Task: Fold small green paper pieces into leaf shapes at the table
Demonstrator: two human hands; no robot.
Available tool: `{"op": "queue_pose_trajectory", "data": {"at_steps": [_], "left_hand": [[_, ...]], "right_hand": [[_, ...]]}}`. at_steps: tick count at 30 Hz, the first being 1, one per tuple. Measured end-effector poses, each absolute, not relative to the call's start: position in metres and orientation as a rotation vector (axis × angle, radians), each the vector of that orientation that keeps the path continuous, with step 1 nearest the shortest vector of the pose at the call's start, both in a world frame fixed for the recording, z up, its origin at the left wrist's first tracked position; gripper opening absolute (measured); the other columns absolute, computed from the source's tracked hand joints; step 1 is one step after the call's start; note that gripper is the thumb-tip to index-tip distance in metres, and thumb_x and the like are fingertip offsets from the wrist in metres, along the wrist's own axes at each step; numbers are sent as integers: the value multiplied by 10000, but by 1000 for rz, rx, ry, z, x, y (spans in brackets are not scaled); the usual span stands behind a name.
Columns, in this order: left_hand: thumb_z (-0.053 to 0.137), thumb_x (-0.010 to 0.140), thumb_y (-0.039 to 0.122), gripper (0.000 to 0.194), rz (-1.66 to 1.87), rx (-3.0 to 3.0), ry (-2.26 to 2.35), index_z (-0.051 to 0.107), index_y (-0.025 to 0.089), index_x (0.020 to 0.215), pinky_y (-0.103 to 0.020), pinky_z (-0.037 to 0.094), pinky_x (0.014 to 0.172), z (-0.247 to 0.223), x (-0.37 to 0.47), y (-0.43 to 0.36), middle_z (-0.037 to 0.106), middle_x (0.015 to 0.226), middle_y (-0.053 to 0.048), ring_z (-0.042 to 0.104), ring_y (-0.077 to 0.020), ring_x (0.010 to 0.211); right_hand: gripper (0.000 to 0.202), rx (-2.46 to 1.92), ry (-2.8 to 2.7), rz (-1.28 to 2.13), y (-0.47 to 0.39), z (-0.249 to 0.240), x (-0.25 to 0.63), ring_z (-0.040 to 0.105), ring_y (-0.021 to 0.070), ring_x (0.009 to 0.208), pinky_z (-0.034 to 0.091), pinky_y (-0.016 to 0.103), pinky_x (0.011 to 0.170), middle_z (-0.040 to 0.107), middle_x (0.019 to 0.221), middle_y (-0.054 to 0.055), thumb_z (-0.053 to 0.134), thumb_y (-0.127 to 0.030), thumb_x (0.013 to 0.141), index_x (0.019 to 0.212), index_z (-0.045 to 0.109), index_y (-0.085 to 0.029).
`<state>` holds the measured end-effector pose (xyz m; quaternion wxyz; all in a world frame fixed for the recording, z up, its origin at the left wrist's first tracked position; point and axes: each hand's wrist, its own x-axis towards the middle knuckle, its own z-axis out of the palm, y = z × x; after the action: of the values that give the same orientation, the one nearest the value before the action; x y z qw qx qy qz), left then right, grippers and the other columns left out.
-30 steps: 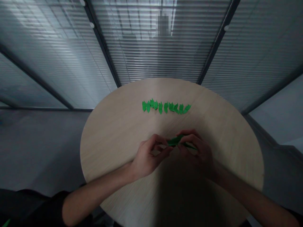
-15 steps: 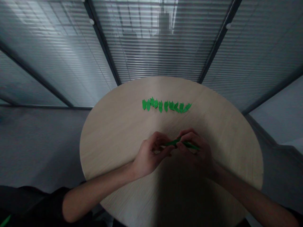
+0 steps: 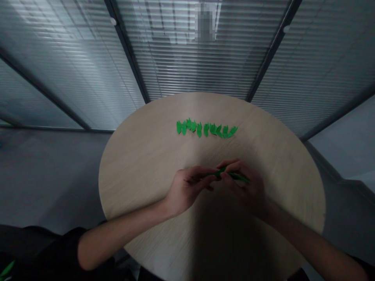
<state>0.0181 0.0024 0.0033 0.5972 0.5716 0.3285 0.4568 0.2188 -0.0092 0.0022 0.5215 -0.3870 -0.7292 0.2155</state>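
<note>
Both hands meet above the near middle of a round wooden table. My left hand [image 3: 187,187] pinches the left end of a thin green piece [image 3: 240,177] between thumb and fingers. My right hand [image 3: 249,185] is closed on the same green material from the right, and part of it shows between the fingers. The fingers hide most of its shape, so I cannot tell if it is one piece or more. Beyond the hands, a row of several green leaf-shaped pieces [image 3: 199,129] lies on the table, some touching or overlapping.
The round table [image 3: 137,156] has its far edge close to a glass partition with blinds [image 3: 190,74]. Dark frame posts rise behind it. A bit of green [image 3: 8,268] shows at the bottom left, beside my dark sleeve.
The fingers of my left hand have straightened and closed further on the green piece, covering more of its left part. The view has shifted slightly.
</note>
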Motion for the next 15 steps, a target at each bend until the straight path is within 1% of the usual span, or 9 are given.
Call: {"op": "queue_pose_trajectory", "data": {"at_steps": [5,9,12,15], "left_hand": [[808,897,326,220,1061,1329,766,833,153,1029,-244,667,607,4,19,2,828,874,-82,766,-160,644],[818,885,353,266,1056,1306,761,833,149,1055,-256,673,608,5,20,2,833,904,-98,775,-173,654],[818,887,333,241,1057,1287,729,833,158,1053,-243,674,614,6,20,2,837,908,-90,777,-164,658],[815,890,302,204,1065,1267,710,833,159,1034,-234,678,628,6,21,2,839,901,-82,784,-162,683]], "right_hand": [[79,-932,-1730,519,-9,4,218,701,148,783,574,278,692,715,938,19,671,-210,967,911,622,-238],[71,-927,-1723,533,-10,6,218,711,157,783,592,287,682,713,951,25,674,-205,955,923,622,-240],[73,-932,-1718,528,-10,6,218,714,159,792,597,289,688,717,954,25,677,-211,956,923,621,-244],[82,-929,-1722,538,-11,6,218,709,150,767,583,275,661,715,944,22,674,-202,958,914,617,-241]]}}
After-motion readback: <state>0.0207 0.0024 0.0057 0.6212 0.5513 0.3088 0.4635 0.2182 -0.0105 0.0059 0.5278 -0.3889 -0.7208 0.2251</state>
